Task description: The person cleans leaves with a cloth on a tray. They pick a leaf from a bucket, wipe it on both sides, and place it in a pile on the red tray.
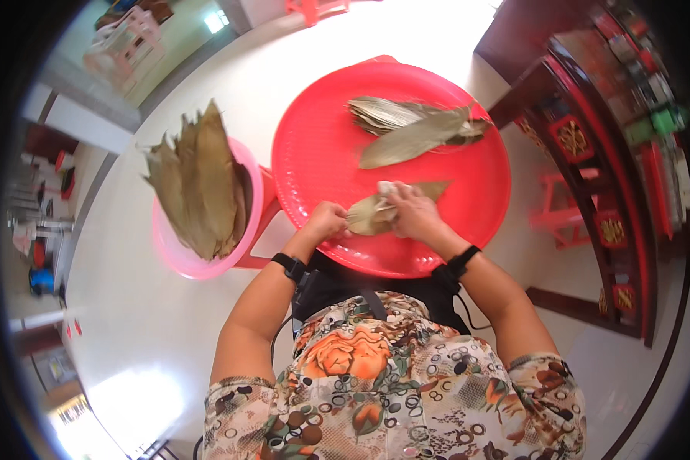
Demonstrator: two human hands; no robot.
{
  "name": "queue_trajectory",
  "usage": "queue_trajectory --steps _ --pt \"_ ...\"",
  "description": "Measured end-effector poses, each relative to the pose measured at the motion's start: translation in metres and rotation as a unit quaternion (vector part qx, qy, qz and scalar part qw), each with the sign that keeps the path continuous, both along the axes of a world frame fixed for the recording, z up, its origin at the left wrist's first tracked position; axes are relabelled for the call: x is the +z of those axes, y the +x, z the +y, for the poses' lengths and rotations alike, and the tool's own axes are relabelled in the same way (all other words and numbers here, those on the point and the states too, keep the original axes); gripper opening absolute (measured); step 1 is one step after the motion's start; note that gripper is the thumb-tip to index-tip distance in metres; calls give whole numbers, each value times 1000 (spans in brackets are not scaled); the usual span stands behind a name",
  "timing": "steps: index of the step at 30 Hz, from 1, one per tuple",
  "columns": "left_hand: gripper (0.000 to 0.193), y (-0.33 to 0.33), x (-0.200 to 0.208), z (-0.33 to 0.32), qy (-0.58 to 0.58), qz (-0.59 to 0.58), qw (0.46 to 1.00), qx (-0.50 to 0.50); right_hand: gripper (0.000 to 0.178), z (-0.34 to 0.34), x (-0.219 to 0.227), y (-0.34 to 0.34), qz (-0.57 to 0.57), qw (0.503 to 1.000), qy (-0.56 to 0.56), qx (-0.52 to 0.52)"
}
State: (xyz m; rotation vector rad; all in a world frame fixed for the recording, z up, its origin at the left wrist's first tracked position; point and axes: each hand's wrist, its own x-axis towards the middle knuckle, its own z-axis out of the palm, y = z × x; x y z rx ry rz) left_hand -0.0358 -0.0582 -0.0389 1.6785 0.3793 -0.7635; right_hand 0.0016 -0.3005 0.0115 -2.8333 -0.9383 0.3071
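Note:
A long dried leaf (366,218) lies across the near part of a round red tray (314,138). My left hand (329,220) is closed, its fingertips pinching the leaf's left end. On top of the leaf, my right hand (415,215) holds a crumpled white cloth (389,189) pressed against its middle. The leaf's tip sticks out past the right hand. Farther back on the tray rests a stack of similar leaves (391,115), with one broad leaf (414,140) lying slantwise over its near side.
Left of the tray stands a pink basin (178,257) packed with upright leaves (199,184). Part of a red stool (267,218) shows by the tray. Dark wooden furniture (613,207) curves along the right, with another red stool (563,211) behind it. Pale floor (130,322) surrounds everything.

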Motion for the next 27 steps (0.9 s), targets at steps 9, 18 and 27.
queue_trajectory --steps 9,18,27 --pt "25 -37 90 42 173 -287 940 -70 67 3 4 -12 38 997 67 -9" --pt "25 -124 128 209 -13 -182 906 383 65 21 0 -17 14 998 60 -6" --pt "36 -135 62 232 152 -72 856 489 69 19 -7 -16 7 999 41 2"
